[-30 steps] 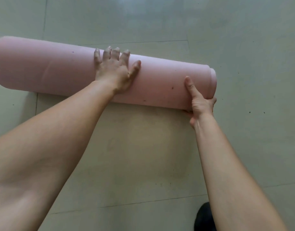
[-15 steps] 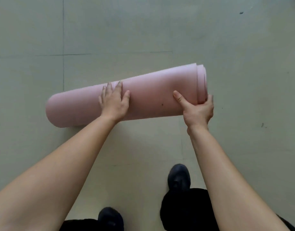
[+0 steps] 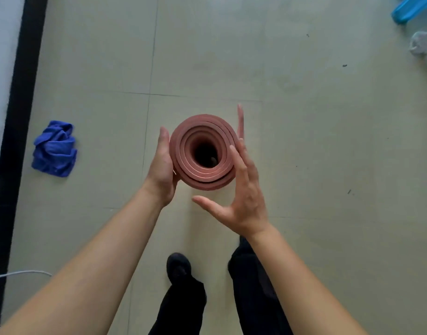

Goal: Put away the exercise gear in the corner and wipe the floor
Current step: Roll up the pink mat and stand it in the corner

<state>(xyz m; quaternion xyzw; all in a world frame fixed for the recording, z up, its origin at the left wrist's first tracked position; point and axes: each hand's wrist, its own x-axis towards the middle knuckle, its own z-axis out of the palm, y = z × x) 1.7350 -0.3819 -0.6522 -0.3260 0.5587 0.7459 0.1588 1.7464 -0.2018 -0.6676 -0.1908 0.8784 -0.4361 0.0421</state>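
1. Fingers (image 3: 240,124) of the right hand (image 3: 246,197) are straight and spread wide, with the thumb thrown out to the left, and they hold nothing. They lie flat along the right wall of the rolled yoga mat (image 3: 182,151). Contact looks light at most and cannot be confirmed.
2. Opposite, the left hand (image 3: 163,168) cups the other wall with its thumb laid up along it. Its remaining fingers pass out of sight behind the palm. Judged: this hand carries the grip.
3. Mat location: between the two sets of fingers, stood on end, spiral end facing up. Whether its lower end rests on the tiled floor (image 3: 328,141) cannot be told.
4. Reason for the posture, as judged: held upright between the palms, the coils can be squared and stopped from springing loose before the carry to the corner.
5. A crumpled blue cloth (image 3: 54,149) lies on the floor well to the left of the left-hand fingers, apart from the mat. It is presumably for the wiping, which is not yet begun.
6. Black shoes (image 3: 178,264) stand on the near side of the fingers, below the wrists.
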